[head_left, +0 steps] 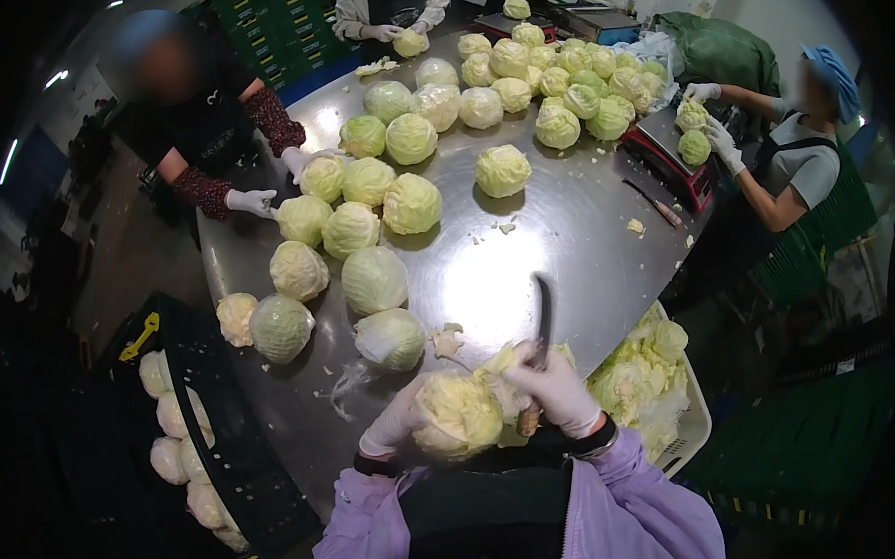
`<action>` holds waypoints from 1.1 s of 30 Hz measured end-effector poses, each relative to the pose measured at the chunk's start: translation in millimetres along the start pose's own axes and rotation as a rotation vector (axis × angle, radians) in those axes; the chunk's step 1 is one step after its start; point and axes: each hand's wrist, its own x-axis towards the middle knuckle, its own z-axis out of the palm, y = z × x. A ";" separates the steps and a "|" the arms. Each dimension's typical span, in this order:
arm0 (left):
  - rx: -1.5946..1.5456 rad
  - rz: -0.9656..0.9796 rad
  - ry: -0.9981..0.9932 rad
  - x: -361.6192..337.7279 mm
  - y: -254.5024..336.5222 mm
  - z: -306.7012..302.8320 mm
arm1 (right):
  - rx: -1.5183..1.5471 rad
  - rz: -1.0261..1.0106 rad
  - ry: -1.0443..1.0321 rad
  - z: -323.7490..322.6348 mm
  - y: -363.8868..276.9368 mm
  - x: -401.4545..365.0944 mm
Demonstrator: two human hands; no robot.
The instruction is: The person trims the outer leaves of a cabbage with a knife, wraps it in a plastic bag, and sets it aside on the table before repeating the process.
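My left hand, in a white glove, grips a pale green cabbage at the near edge of the round steel table. My right hand, also gloved, holds a knife by its wooden handle, the dark blade pointing away from me over the table. A loose outer leaf hangs between the cabbage and the knife. Lilac sleeves cover both my arms.
Several cabbages lie across the table's left and far side. A black crate with wrapped cabbages stands at left, a white basket of trimmed leaves at right. Three other gloved people work around the table; a red scale sits at right.
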 end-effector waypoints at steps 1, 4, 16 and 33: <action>0.121 -0.024 0.020 -4.9 1.5 -0.9 | 0.416 0.190 0.070 -8.6 -9.8 -1.4; 0.230 -0.058 0.171 -6.3 -1.2 4.5 | -0.293 0.147 0.011 -11.2 -14.7 -0.9; 0.746 0.026 0.164 10.4 -0.7 19.5 | -0.918 -0.331 0.005 19.8 23.4 -20.5; -0.324 0.074 0.058 31.3 -83.7 -52.7 | -0.536 0.283 0.372 -130.8 119.3 -64.9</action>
